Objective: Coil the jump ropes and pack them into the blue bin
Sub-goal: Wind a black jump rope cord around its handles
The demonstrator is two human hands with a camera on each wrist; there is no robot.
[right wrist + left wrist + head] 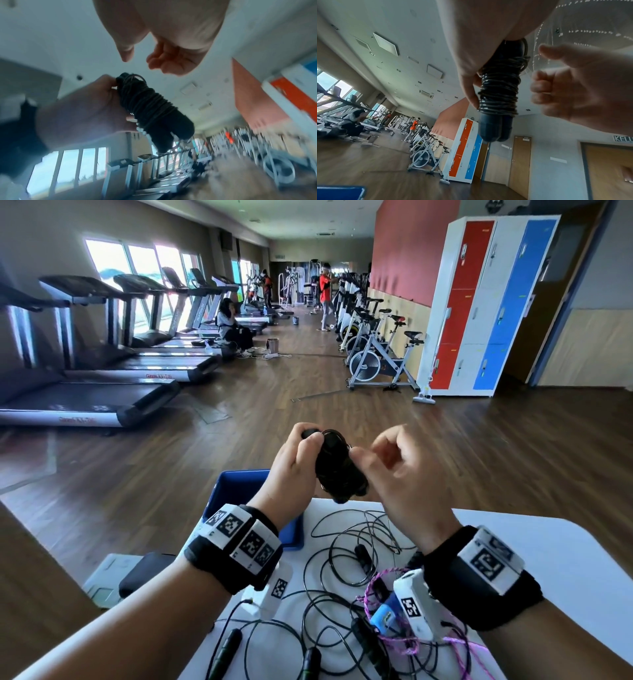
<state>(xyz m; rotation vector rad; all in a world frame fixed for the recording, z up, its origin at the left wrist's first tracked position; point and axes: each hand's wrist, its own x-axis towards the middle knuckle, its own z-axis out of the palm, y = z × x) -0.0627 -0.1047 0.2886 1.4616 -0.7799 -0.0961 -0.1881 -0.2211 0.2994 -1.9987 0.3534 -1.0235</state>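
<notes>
The left hand (294,463) grips a coiled rope (337,463), thin glossy black cord wound tight round two smooth, rounded black handles, held up over the white table (548,542). The right hand (400,470) hovers just beside it at 3 o'clock, fingers loosely curled, holding nothing. The blue bin (236,491), hard plastic, sits at 7 o'clock of the coil. Loose black ropes (342,549) and a purple braided rope (373,583) sprawl at 6 o'clock. A door sign (623,138) reads "KELU", cut off.
</notes>
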